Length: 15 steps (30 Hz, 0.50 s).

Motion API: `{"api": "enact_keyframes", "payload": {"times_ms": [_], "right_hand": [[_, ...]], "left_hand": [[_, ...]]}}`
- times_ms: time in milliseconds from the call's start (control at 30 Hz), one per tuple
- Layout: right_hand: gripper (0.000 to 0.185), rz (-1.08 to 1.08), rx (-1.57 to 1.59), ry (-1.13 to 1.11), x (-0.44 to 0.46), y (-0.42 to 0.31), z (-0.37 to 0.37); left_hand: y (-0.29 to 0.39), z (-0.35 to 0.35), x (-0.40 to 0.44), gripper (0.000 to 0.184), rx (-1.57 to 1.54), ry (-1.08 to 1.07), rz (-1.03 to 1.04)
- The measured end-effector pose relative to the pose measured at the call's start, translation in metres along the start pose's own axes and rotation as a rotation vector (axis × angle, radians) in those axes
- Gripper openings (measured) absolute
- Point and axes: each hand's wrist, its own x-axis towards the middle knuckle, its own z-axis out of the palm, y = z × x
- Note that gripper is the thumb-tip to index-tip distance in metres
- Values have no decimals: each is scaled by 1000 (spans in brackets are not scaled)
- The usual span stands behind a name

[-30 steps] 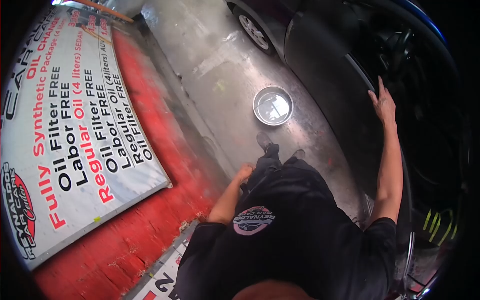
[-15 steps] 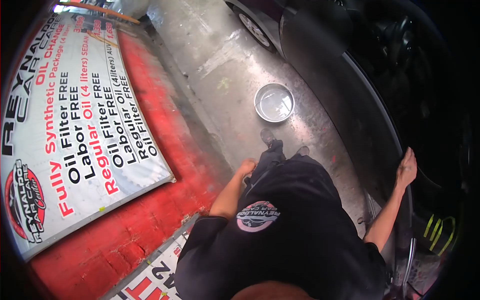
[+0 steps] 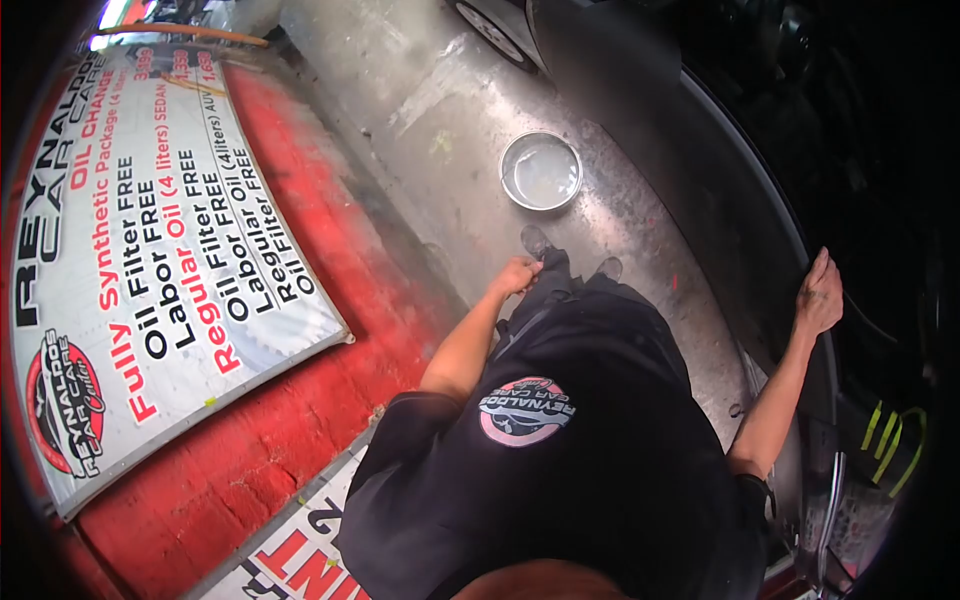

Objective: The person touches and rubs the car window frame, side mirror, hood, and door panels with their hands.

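Note:
My right hand (image 3: 820, 297) rests on the upper edge of a dark car's side panel (image 3: 700, 190), its fingers stretched out along the edge. In front of my dark trousers is my left hand (image 3: 518, 275), its fingers curled closed. What it holds, if anything, cannot be made out. Beyond my feet, a round metal basin (image 3: 541, 200) stands on the concrete floor with cloudy liquid inside.
On the left, a large printed oil-change sign (image 3: 180, 240) leans by a red-painted wall (image 3: 330, 230). Another sign (image 3: 300, 560) lies low beside me. A car wheel (image 3: 497, 35) shows at the top. Yellow-green strips (image 3: 890, 445) are at the lower right.
My left hand has risen and moved forward slightly. My right hand has shifted a little forward along the car's edge. The basin appears higher in view.

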Motion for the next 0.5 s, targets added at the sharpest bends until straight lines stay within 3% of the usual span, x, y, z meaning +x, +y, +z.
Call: {"api": "enact_keyframes", "payload": {"times_ms": [500], "right_hand": [[55,39,42,-34,-1,1,-2]], "left_hand": [[-70,-5,-36,37,6,13,-154]]}}
